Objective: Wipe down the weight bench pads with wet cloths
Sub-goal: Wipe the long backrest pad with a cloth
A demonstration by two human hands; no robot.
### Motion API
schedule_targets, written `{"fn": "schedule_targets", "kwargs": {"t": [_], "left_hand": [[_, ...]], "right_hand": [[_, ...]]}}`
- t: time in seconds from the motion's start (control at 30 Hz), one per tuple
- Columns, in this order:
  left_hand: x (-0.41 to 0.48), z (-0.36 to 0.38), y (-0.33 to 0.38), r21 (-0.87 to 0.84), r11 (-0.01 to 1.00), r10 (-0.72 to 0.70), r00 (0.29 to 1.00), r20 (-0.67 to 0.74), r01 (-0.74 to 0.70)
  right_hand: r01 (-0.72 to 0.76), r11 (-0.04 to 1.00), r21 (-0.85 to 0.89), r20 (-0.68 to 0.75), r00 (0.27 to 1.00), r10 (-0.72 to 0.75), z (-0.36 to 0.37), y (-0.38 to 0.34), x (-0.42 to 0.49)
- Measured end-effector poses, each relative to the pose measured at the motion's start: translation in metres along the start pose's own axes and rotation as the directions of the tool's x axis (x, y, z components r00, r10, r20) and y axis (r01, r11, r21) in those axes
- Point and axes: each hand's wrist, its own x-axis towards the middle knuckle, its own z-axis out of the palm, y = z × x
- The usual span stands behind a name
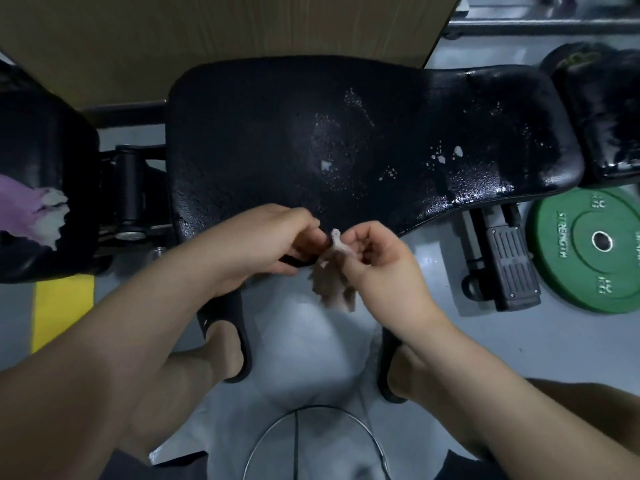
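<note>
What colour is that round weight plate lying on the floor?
The weight plate is green, clearest in the head view.

Blurred cloth scrap (334, 282); purple cloth (24, 209) partly off-frame left.

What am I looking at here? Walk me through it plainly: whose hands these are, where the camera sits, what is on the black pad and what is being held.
There is no machine here. A person wears one wide-angle camera on the head, and it looks down at their own bare hands. In front of them is a black bench pad, wet with droplets and dotted with small white scraps. The left hand and the right hand together pinch a ragged pale cloth over the pad's near edge. On another black pad to the left lies a purple-and-white cloth. A green weight plate lies on the floor at the right. The person's feet, in black slippers, stand on the floor below the hands.
</note>
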Motion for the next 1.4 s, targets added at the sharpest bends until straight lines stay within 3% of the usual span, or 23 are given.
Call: {"fn": "schedule_targets", "kwargs": {"t": [0.1, 0.17, 0.2, 0.27, 0.33, 0.4, 0.53, 0.67, 0.77, 0.87, 0.93, 1.0, 1.17, 1.23, 1.33, 1.4], "left_hand": [[0.010, -0.011, -0.001, 0.474, 0.875, 0.206, 0.962, -0.181, -0.098], [0.017, -0.018, -0.004, 0.651, 0.755, 0.300, 0.923, -0.241, -0.076], [0.022, -0.021, -0.008, 0.689, 0.723, 0.314, 0.912, -0.264, -0.049], [0.032, -0.025, -0.020, 0.713, 0.701, 0.297, 0.906, -0.303, 0.009], [0.039, -0.026, -0.033, 0.717, 0.695, 0.286, 0.895, -0.342, 0.052], [0.043, -0.028, -0.045, 0.717, 0.694, 0.322, 0.862, -0.392, 0.067], [0.055, -0.028, -0.059, 0.761, 0.647, 0.475, 0.756, -0.450, 0.046], [0.073, -0.010, -0.064, 0.745, 0.665, 0.549, 0.640, -0.538, 0.056], [0.081, -0.005, -0.071, 0.767, 0.635, 0.608, 0.553, -0.569, 0.090], [0.084, -0.004, -0.075, 0.770, 0.631, 0.610, 0.551, -0.570, 0.097], [0.084, -0.003, -0.078, 0.773, 0.627, 0.625, 0.529, -0.574, 0.097], [0.087, -0.003, -0.078, 0.778, 0.621, 0.642, 0.508, -0.574, 0.094], [0.090, -0.005, -0.082, 0.784, 0.614, 0.663, 0.477, -0.577, 0.096], [0.088, -0.003, -0.082, 0.784, 0.614, 0.664, 0.477, -0.575, 0.089], [0.089, -0.001, -0.079, 0.785, 0.612, 0.666, 0.473, -0.576, 0.095], [0.089, -0.003, -0.079, 0.783, 0.613, 0.664, 0.469, -0.582, 0.104]], "right_hand": [[0.016, 1.000, 0.005, -0.062, 0.998, -0.015, -0.014, -0.010, 0.000], [0.020, 1.000, 0.018, -0.085, 0.996, -0.019, -0.015, -0.018, 0.000], [0.058, 0.998, -0.031, -0.096, 0.994, -0.061, -0.012, -0.018, 0.002], [0.225, 0.932, -0.285, -0.079, 0.963, -0.257, -0.003, -0.010, 0.010], [0.406, 0.737, -0.540, 0.040, 0.887, -0.459, 0.010, 0.005, 0.017], [0.475, 0.605, -0.640, 0.140, 0.845, -0.516, 0.023, 0.020, 0.018], [0.461, 0.494, -0.737, 0.145, 0.822, -0.551, 0.031, 0.034, 0.014], [0.460, 0.548, -0.698, 0.170, 0.851, -0.497, 0.055, 0.028, 0.011], [0.489, 0.507, -0.710, 0.250, 0.848, -0.467, 0.060, 0.027, 0.012], [0.413, 0.500, -0.761, 0.144, 0.859, -0.491, 0.031, 0.036, 0.019], [0.266, 0.596, -0.758, -0.068, 0.876, -0.477, 0.019, 0.041, 0.024], [0.209, 0.673, -0.710, -0.166, 0.879, -0.448, 0.033, 0.038, 0.028], [0.482, 0.571, -0.665, 0.200, 0.851, -0.486, 0.046, 0.031, 0.023], [0.425, 0.580, -0.695, 0.113, 0.861, -0.495, 0.023, 0.036, 0.030], [0.208, 0.692, -0.691, -0.193, 0.870, -0.454, 0.014, 0.039, 0.037], [0.273, 0.682, -0.679, -0.091, 0.890, -0.447, 0.039, 0.034, 0.031]]}}
